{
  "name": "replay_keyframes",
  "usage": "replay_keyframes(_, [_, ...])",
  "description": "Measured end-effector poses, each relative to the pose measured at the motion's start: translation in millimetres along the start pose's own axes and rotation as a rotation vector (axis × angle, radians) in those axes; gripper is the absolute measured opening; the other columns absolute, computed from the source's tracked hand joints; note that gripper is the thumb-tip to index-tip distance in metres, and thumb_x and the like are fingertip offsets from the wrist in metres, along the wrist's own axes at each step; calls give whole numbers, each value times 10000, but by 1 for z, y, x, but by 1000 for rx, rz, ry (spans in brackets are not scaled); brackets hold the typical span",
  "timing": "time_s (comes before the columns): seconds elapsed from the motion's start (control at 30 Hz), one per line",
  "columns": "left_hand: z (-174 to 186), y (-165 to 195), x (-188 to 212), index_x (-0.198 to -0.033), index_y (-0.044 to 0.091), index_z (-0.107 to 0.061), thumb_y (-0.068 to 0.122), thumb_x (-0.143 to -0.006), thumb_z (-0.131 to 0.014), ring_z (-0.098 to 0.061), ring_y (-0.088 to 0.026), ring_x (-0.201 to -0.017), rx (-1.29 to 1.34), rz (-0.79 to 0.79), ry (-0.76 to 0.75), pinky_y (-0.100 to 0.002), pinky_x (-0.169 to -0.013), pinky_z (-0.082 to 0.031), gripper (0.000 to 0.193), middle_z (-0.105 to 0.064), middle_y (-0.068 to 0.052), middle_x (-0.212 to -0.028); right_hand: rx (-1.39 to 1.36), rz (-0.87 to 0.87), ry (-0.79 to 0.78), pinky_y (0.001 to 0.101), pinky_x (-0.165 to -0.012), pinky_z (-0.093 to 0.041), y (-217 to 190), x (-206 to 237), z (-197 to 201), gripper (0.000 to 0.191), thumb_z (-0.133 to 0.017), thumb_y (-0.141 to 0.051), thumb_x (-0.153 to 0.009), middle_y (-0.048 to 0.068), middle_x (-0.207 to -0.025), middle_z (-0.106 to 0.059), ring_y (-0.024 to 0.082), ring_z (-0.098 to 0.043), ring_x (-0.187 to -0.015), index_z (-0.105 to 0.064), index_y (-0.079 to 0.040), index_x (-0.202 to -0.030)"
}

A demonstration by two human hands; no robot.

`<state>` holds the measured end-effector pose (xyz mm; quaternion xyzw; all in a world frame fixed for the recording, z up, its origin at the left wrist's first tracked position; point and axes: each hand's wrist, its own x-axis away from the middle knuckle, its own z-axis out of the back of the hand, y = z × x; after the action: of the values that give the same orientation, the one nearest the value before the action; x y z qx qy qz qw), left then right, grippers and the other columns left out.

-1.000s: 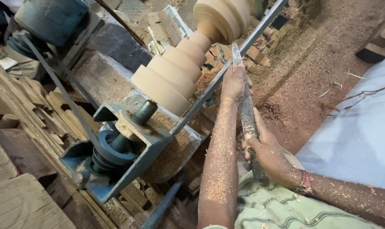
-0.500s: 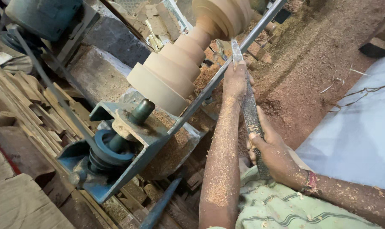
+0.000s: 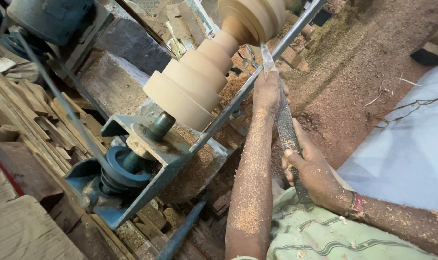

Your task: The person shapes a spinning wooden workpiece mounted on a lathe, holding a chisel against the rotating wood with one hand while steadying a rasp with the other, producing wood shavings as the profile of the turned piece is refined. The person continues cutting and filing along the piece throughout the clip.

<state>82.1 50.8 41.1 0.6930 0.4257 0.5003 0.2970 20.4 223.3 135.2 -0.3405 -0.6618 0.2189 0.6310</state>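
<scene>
A pale stepped wooden workpiece [image 3: 195, 82] is mounted on a lathe and runs from the centre up to the top edge. A long rough metal turning tool [image 3: 285, 126] lies across the steel tool rest bar [image 3: 226, 120], its tip against the wide part of the wood near the top. My left hand [image 3: 267, 91] presses the tool down on the bar close to the tip, the forearm coated in sawdust. My right hand [image 3: 315, 175] is closed round the tool's lower end, near my green patterned garment [image 3: 320, 236].
A blue metal bracket with a pulley [image 3: 127, 168] holds the near end of the workpiece. A grey-blue motor [image 3: 50, 17] sits at top left. Stacked wooden pieces [image 3: 31, 139] lie at left, reddish sawdust [image 3: 354, 82] covers the ground, and pale blue cloth [image 3: 411, 154] is at right.
The view has drifted a little, so the lathe sits slightly higher and further left in the picture. Both hands keep the same grip on the tool at the rest bar.
</scene>
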Motion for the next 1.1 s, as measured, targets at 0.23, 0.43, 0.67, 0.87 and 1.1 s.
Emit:
replay_keyframes(0.23, [1, 1, -4, -1113, -29, -573, 211, -1042, -423, -544, -134, -496, 70, 21, -14, -314, -418, -489, 292, -631, -50, -709, 10, -32, 14, 286, -492, -433, -8, 1, -1, 836, -493, -52, -942, 63, -745, -537, 135, -462, -551, -159, -332, -1655])
replay_keyframes(0.43, [1, -3, -6, -1077, -44, -595, 217, -1042, -424, -535, -150, -458, 38, 30, 2, -306, -408, -482, 313, -558, -68, -621, 16, -53, 18, 290, -490, -441, -9, 0, 1, 835, -508, -75, -950, 56, -743, -531, 137, -466, -542, -149, -333, -1659])
replay_keyframes(0.67, [0, -5, -10, -1020, -19, -590, 243, -1013, -442, -516, -171, -424, 52, 28, 29, -316, -382, -461, 300, -557, -68, -590, 42, -73, 34, 311, -460, -425, -12, 0, 1, 817, -514, -87, -960, 66, -724, -538, 149, -463, -515, -147, -334, -1647])
replay_keyframes(0.87, [-2, -6, -9, -1004, -8, -585, 250, -997, -466, -511, -176, -406, 50, 19, 40, -319, -372, -461, 284, -556, -71, -578, 24, -63, -5, 307, -455, -440, -18, 2, 4, 816, -512, -91, -958, 61, -711, -539, 144, -470, -509, -160, -348, -1649])
replay_keyframes(1.1, [-3, -3, -10, -1014, -22, -609, 254, -1025, -463, -513, -179, -413, 45, 7, 38, -323, -387, -470, 312, -566, -81, -588, 46, -62, 12, 309, -458, -436, -16, 5, 6, 823, -531, -89, -957, 53, -693, -532, 144, -466, -510, -176, -370, -1644])
